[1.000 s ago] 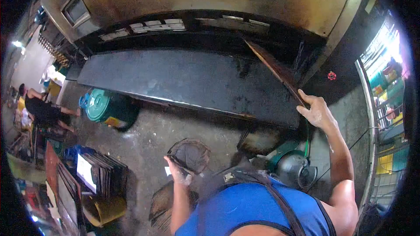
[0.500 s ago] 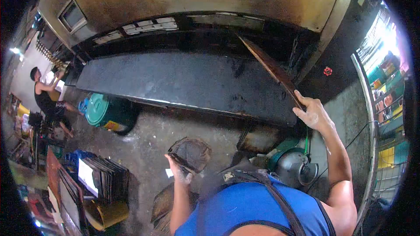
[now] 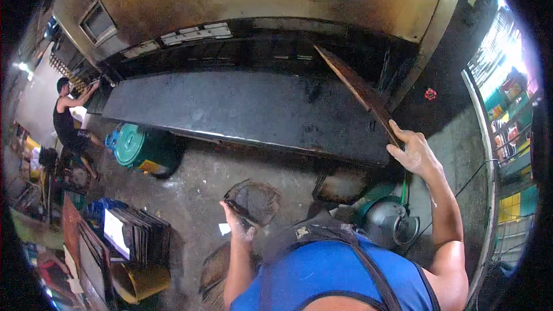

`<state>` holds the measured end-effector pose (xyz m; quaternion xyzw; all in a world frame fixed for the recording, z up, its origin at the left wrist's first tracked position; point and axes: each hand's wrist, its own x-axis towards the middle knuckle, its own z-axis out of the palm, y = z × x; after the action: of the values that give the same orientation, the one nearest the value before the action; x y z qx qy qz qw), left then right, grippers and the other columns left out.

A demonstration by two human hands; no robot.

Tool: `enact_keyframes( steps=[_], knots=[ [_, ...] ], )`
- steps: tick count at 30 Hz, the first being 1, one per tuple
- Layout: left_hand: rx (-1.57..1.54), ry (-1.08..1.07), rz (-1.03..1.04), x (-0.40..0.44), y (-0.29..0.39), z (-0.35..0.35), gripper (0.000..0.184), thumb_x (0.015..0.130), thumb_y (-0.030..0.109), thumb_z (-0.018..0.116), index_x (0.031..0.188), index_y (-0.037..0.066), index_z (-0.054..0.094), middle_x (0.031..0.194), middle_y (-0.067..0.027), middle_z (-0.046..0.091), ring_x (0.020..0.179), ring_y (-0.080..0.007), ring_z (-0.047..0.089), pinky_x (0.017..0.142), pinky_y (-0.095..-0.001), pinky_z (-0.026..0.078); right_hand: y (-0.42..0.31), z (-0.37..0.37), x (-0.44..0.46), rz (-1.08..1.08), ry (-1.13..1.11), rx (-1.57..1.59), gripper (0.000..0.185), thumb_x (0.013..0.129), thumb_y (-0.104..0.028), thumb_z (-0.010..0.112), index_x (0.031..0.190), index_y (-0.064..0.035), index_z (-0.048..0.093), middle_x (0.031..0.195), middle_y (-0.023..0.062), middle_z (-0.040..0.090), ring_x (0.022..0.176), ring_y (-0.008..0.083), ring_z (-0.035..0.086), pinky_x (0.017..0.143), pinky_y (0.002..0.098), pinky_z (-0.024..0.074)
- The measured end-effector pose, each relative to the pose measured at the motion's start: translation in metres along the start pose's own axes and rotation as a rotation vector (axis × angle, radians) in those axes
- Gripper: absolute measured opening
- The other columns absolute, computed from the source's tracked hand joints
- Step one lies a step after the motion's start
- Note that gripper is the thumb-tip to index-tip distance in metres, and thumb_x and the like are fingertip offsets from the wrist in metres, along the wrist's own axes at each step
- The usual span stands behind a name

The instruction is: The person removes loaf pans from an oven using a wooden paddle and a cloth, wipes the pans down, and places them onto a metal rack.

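My right hand [image 3: 417, 154], dusted with white powder, is closed on the near end of a long brown wooden board [image 3: 358, 85]. The board is seen nearly edge-on and slants up and left over the dark metal table [image 3: 230, 103], towards a dark slot above it. Low in the middle, my left hand [image 3: 237, 223] is closed on a thin, dark flat piece [image 3: 242, 212], whose kind I cannot make out. Behind that piece a dark, roundish, worn-looking thing [image 3: 262, 201] shows against the floor.
A browned metal oven-like housing [image 3: 259, 0] spans the top. Below the table stand a green lidded drum [image 3: 130, 145] and a silver tank [image 3: 389, 222]. Dark trays [image 3: 141, 233] are stacked at lower left. Another person [image 3: 69, 118] works at far left.
The other person has straightened a little and shifted right, with arms reaching higher. My view has shifted slightly. My hands and the board have hardly moved.
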<state>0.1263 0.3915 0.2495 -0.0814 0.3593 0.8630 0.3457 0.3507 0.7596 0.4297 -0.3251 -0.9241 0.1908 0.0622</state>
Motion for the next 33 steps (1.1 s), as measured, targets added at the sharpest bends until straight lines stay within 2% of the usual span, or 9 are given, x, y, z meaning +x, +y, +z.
enact_keyframes(
  steps=[9, 16, 19, 25, 27, 29, 31, 32, 33],
  knots=[
    [-0.009, 0.05, -0.029, -0.001, 0.001, 0.004, 0.085, 0.09, 0.074, 0.036, 0.143, 0.008, 0.04, 0.145, -0.0146, 0.044, 0.131, -0.0382, 0.044, 0.108, -0.0588, 0.035, -0.005, 0.001, -0.006, 0.02, 0.031, 0.003, 0.069, 0.08, -0.026, 0.069, 0.143, -0.0098, 0.045, 0.113, 0.0262, 0.063, 0.107, 0.0428, 0.059, 0.095, 0.0437, 0.0457],
    [-0.011, 0.081, -0.009, -0.009, 0.002, 0.004, 0.085, 0.09, 0.075, 0.031, 0.143, 0.009, 0.041, 0.143, -0.0165, 0.045, 0.13, -0.0396, 0.045, 0.106, -0.0581, 0.037, -0.013, 0.002, -0.023, 0.009, 0.065, -0.017, 0.068, 0.077, -0.02, 0.071, 0.14, -0.009, 0.049, 0.115, 0.025, 0.063, 0.105, 0.0419, 0.06, 0.094, 0.0426, 0.047],
    [-0.075, 0.057, -0.005, -0.003, 0.0, -0.018, 0.083, 0.091, 0.074, 0.031, 0.143, 0.01, 0.041, 0.143, -0.0162, 0.046, 0.13, -0.0393, 0.044, 0.106, -0.0584, 0.037, -0.006, 0.01, -0.048, -0.046, 0.233, 0.094, 0.062, 0.069, -0.014, 0.076, 0.129, -0.0074, 0.06, 0.115, 0.0222, 0.065, 0.105, 0.0367, 0.063, 0.093, 0.0403, 0.0494],
    [-0.119, 0.023, -0.097, -0.007, 0.0, 0.018, 0.082, 0.092, 0.071, 0.036, 0.14, 0.005, 0.043, 0.142, -0.0169, 0.047, 0.129, -0.0383, 0.046, 0.109, -0.055, 0.036, 0.01, 0.053, -0.069, -0.338, 0.027, 0.074, 0.059, 0.063, -0.024, 0.08, 0.119, -0.0129, 0.068, 0.116, 0.0188, 0.067, 0.11, 0.0332, 0.064, 0.098, 0.0402, 0.05],
    [-0.014, -0.155, -0.165, 0.003, -0.016, 0.026, 0.079, 0.092, 0.068, 0.04, 0.139, 0.005, 0.044, 0.14, -0.0175, 0.048, 0.128, -0.0366, 0.047, 0.106, -0.0553, 0.039, -0.019, 0.075, -0.063, -0.466, -0.058, -0.07, 0.057, 0.069, -0.032, 0.079, 0.122, -0.0188, 0.066, 0.12, 0.0149, 0.065, 0.109, 0.0341, 0.063, 0.091, 0.0414, 0.0539],
    [0.195, -0.097, -0.218, 0.005, -0.028, 0.037, 0.071, 0.092, 0.063, 0.047, 0.135, 0.007, 0.048, 0.131, -0.0158, 0.055, 0.119, -0.0338, 0.054, 0.095, -0.0562, 0.046, -0.027, 0.101, -0.046, -0.748, -0.129, -0.068, 0.051, 0.074, -0.039, 0.075, 0.119, -0.0166, 0.067, 0.121, 0.0151, 0.064, 0.111, 0.0343, 0.061, 0.089, 0.0412, 0.0538],
    [0.252, -0.11, -0.226, 0.012, -0.033, 0.033, 0.066, 0.093, 0.061, 0.05, 0.131, 0.007, 0.051, 0.124, -0.0147, 0.059, 0.113, -0.0328, 0.058, 0.091, -0.0556, 0.049, -0.043, 0.068, -0.015, -0.768, -0.24, -0.124, 0.053, 0.077, -0.041, 0.07, 0.121, -0.012, 0.065, 0.125, 0.0172, 0.06, 0.115, 0.0353, 0.058, 0.096, 0.0434, 0.0489],
    [0.02, -0.242, -0.272, 0.026, -0.036, 0.004, 0.061, 0.093, 0.059, 0.053, 0.125, 0.007, 0.053, 0.115, -0.0135, 0.062, 0.104, -0.0327, 0.061, 0.086, -0.0538, 0.051, -0.06, 0.025, 0.008, -0.591, -0.34, -0.188, 0.054, 0.08, -0.042, 0.067, 0.123, -0.0097, 0.063, 0.129, 0.0189, 0.057, 0.116, 0.0361, 0.057, 0.101, 0.045, 0.0454],
    [-0.098, -0.306, -0.289, 0.027, -0.031, -0.002, 0.058, 0.093, 0.057, 0.054, 0.122, 0.007, 0.054, 0.11, -0.013, 0.063, 0.1, -0.0327, 0.062, 0.084, -0.0529, 0.052, -0.039, -0.004, 0.026, -0.52, 0.005, -0.218, 0.052, 0.078, -0.034, 0.07, 0.119, -0.0041, 0.063, 0.127, 0.0205, 0.058, 0.116, 0.0371, 0.056, 0.103, 0.0455, 0.0426]
  ],
)
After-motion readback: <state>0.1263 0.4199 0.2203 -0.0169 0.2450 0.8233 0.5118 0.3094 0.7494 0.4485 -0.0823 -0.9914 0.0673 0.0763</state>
